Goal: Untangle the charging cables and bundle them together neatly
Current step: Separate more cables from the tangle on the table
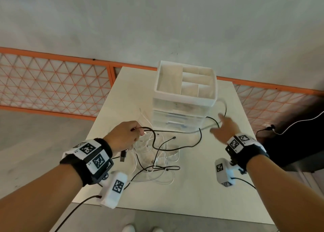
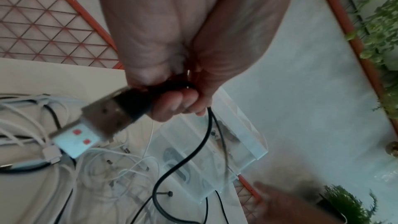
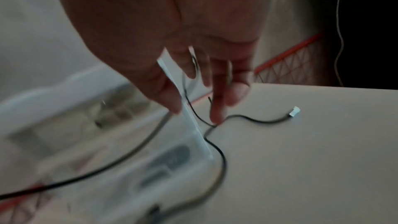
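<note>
A tangle of white cables [image 1: 157, 160] and thin black cables lies on the pale table [image 1: 201, 188]. My left hand [image 1: 125, 135] grips a black cable [image 1: 175, 131] near its USB plug [image 2: 103, 118], which hangs below the fist [image 2: 176, 101]. That black cable runs right, past the front of the clear drawer unit, toward my right hand [image 1: 223, 127]. The right hand is spread with straight fingers, and one fingertip [image 3: 216, 117] touches the black cable [image 3: 256, 119] on the table. The cable's small white connector [image 3: 294, 110] lies to the right.
A clear plastic drawer unit [image 1: 182, 112] with a white divided tray [image 1: 185, 84] on top stands at the table's middle back. An orange mesh fence [image 1: 52, 84] runs behind the table. A dark object [image 1: 294, 135] with a thin cable sits at the right.
</note>
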### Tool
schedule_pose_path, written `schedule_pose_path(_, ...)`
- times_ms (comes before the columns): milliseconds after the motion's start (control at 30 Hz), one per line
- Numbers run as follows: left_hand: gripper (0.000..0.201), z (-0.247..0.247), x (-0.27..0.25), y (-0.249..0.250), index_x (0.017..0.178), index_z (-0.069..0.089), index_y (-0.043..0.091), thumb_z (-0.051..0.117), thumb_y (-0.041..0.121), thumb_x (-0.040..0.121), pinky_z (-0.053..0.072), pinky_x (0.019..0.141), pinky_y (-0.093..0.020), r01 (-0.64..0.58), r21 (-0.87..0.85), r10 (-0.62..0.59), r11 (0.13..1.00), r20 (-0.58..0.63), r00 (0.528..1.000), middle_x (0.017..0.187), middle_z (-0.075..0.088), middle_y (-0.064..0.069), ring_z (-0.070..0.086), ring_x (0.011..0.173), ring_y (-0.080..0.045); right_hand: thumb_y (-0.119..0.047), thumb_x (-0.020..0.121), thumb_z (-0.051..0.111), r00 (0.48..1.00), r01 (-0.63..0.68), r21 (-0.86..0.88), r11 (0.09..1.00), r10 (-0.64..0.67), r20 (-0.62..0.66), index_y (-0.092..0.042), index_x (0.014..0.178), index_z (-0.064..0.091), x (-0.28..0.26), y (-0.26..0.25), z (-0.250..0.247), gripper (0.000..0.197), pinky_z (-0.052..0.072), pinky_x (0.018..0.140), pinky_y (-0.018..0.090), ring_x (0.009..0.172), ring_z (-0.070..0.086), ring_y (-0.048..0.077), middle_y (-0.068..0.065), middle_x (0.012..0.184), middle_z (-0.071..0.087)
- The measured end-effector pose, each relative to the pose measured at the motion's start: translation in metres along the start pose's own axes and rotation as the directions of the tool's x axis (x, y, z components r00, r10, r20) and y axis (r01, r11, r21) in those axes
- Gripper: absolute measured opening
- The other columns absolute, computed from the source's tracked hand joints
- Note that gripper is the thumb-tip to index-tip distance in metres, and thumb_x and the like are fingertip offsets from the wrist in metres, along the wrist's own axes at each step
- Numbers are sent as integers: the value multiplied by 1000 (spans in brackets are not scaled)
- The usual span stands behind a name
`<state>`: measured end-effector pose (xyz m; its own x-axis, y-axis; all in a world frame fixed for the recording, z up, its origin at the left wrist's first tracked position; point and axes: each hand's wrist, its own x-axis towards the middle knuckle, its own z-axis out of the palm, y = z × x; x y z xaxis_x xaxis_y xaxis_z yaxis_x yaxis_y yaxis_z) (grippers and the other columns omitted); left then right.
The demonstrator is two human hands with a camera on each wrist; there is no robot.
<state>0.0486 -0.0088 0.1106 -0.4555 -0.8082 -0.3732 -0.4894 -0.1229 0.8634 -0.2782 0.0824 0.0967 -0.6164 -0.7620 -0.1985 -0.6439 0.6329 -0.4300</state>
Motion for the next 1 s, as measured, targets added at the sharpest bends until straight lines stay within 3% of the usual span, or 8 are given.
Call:
schedule_pose_path(133, 17, -2, -3, -2, 84, 63, 7, 56, 14, 97, 29, 44, -23, 44, -8, -44, 999, -40, 998, 56, 43, 1, 33, 47, -13, -25, 78, 50, 995, 21, -114, 993, -9, 103, -51, 138, 45, -36, 8, 41, 65, 54, 87, 34, 94, 66, 26, -2, 107, 71)
schedule_pose_path(333, 28, -5, 1, 16, 72, 47, 12, 58, 17, 98, 26, 41, -23, -40, -441, -81, 896, -253, 964, 54, 33, 2, 28, 43, -12, -50, 82, 72, 867, 268, -11, 963, -236, 438, -42, 86, 64, -85, -10, 116, 12, 46, 104, 35, 113, 60, 15, -13, 124, 64)
schedule_pose_path(400, 28, -6, -1, 26, 72, 47, 13, 58, 14, 98, 24, 44, -24, -87, -554, -42, 828, -215, 976, 50, 33, 5, 27, 42, -10, -49, 91, 64, 868, 259, 40, 965, -251, 429, -35, 70, 64, -82, -20, 116, 25, 52, 93, 32, 93, 70, 16, -6, 103, 73)
schedule_pose_path(500, 22, -5, -2, 33, 77, 50, 12, 55, 13, 99, 23, 47, -27, -126, -538, 28, 834, -187, 982, 51, 44, 3, 29, 42, -10, -61, 91, 57, 838, 284, 148, 947, -320, 442, -28, 79, 71, -80, -40, 93, 38, 51, 82, 24, 73, 69, 6, -10, 83, 73)
schedule_pose_path(600, 22, -6, -1, 27, 78, 52, 11, 54, 14, 99, 23, 48, -27, -113, -493, 33, 863, -167, 985, 54, 46, 1, 28, 43, -10, -85, 62, 62, 754, 416, -13, 909, -337, 564, -36, 103, 68, -91, -48, 88, 64, 46, 99, 32, 107, 60, 5, -17, 116, 66)
schedule_pose_path(700, 22, -8, 0, 17, 75, 54, 11, 58, 13, 97, 24, 45, -25, -95, -460, 49, 883, -112, 993, 52, 37, 2, 26, 44, -10, -65, 70, 75, 679, 481, -247, 841, -179, 712, -36, 110, 70, -105, -42, 107, 50, 46, 99, 34, 115, 57, 15, -13, 121, 61)
schedule_pose_path(867, 21, -8, 0, -3, 75, 54, 9, 59, 12, 96, 24, 46, -24, -67, -393, 58, 917, -36, 998, 47, 35, 9, 26, 45, -10, -52, 85, 65, 744, 412, -207, 887, -197, 638, -30, 67, 66, -92, -52, 103, 29, 53, 91, 37, 100, 65, 19, -4, 105, 71)
schedule_pose_path(1000, 17, -5, 5, -10, 80, 57, 7, 60, 14, 95, 27, 45, -23, -69, -380, 59, 922, -40, 997, 47, 38, 9, 29, 47, -11, -73, 70, 70, 708, 482, -178, 858, -261, 656, -35, 92, 69, -100, -65, 100, 44, 50, 93, 34, 102, 62, 9, -17, 105, 67)
